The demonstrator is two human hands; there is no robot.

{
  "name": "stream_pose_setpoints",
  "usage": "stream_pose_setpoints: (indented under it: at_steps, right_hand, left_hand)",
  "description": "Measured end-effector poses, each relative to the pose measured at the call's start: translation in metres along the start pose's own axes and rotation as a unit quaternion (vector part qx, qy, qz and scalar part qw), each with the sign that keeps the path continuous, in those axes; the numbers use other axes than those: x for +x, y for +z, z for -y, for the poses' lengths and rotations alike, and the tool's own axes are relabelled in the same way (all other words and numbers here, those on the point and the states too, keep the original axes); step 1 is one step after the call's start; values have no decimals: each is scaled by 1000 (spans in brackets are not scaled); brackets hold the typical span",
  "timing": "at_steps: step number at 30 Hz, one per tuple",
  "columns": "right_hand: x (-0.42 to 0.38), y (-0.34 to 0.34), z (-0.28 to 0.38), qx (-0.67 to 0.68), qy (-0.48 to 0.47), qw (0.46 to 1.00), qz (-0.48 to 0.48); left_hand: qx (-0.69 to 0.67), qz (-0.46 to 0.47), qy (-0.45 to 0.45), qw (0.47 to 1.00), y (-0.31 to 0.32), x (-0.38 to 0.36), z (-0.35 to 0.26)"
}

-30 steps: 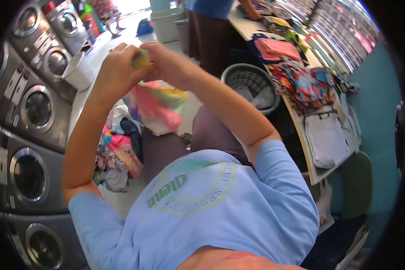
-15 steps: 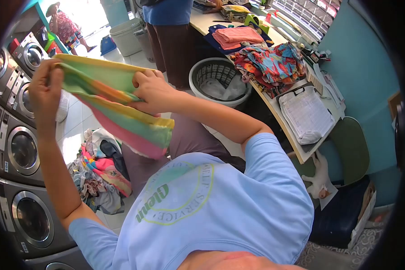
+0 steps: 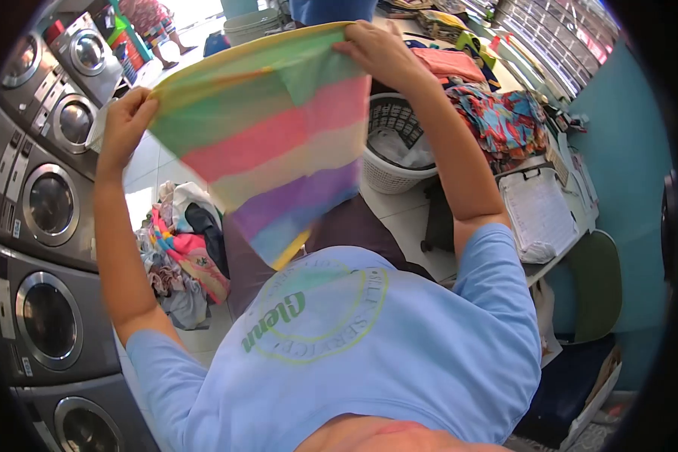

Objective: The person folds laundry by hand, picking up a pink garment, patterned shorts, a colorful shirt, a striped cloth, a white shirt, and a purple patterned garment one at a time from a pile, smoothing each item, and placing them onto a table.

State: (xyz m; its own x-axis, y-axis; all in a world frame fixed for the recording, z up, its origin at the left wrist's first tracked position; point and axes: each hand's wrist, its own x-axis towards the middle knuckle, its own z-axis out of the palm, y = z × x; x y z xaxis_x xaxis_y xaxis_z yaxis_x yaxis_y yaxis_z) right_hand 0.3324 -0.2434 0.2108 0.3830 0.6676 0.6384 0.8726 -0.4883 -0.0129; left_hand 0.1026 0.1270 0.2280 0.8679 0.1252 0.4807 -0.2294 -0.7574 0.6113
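Observation:
A striped cloth (image 3: 271, 128) in green, pink, cream, purple and blue hangs spread out before me, slightly blurred, with a yellow hem along its top. Its upper left corner is pinched in my left hand (image 3: 128, 124). My right hand (image 3: 377, 53) grips the upper right corner, a little higher. The cloth narrows toward its lower end, which hangs over my lap. On the floor beyond my left forearm lies a heap of mixed clothes (image 3: 184, 256).
Front-loading machines (image 3: 49, 203) are stacked along the left. At right, a long table (image 3: 539, 273) holds a patterned clothes pile (image 3: 497, 124), folded cloths and a clipboard-like tray (image 3: 539, 215). A white basket (image 3: 395, 177) stands beside it. People stand at the top.
The cloth has opened from folds into a wide hanging sheet. My right hand has moved up and right to its corner, away from my left hand. The camera view has shifted.

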Motion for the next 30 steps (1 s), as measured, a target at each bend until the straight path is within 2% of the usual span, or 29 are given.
stream_pose_setpoints:
  at_steps: [2, 3, 6, 8, 11, 14, 15, 17, 18, 19, 20, 22, 23, 24, 25, 27, 28, 30]
  right_hand:
    - [7, 0, -16, 30, -29, 999, -27]
    - [7, 0, -21, 46, -43, 997, -40]
    - [-9, -21, -11, 205, 18, 974, -92]
    - [-30, -19, -30, 243, 25, 967, -75]
    - [-84, -47, -10, 339, 121, 933, 25]
    - [-143, -73, -3, 384, 68, 897, 206]
    - [-163, -76, 0, 401, 47, 877, 261]
    - [-195, -84, 10, 548, 199, 719, 379]
    - [-207, -79, 5, 578, 193, 672, 420]
    - [-215, -73, 0, 578, 227, 652, 436]
    - [-220, -67, -4, 576, 260, 631, 450]
    - [-219, -46, -17, 541, 257, 682, 420]
    - [-214, -33, -24, 529, 234, 719, 386]
    - [-208, -18, -30, 549, 281, 696, 368]
    - [-203, 3, -37, 532, 259, 736, 330]
    - [-191, 43, -47, 457, 289, 786, 299]
    - [-187, 83, -47, 265, 194, 908, 261]
    - [-188, 123, -19, 124, 271, 899, 321]
  left_hand:
    - [-71, -70, 12, 995, 21, 4, -2]
    - [-83, -59, 18, 995, 27, 3, -7]
    - [-118, -28, 24, 992, 47, -7, -17]
    - [-112, 5, 21, 993, 56, -29, -36]
    - [-148, 91, 59, 983, 74, -68, -46]
    - [-196, 222, 10, 955, 97, -116, -50]
    - [-228, 270, -4, 935, 105, -128, -51]
    - [-294, 359, -34, 885, 126, -147, -49]
    - [-328, 398, -48, 855, 136, -153, -44]
    - [-365, 422, -63, 828, 147, -158, -34]
    - [-371, 414, -81, 827, 155, -161, -24]
    - [-381, 397, -116, 827, 166, -157, -3]
    - [-439, 393, -171, 790, 170, -149, 7]
    - [-430, 349, -184, 812, 175, -140, 15]
    - [-420, 304, -196, 832, 182, -130, 26]
    - [-306, 268, -223, 886, 200, -110, 70]
    - [-237, 229, -225, 917, 231, -106, 99]
    - [-99, 139, -216, 962, 295, -101, 150]
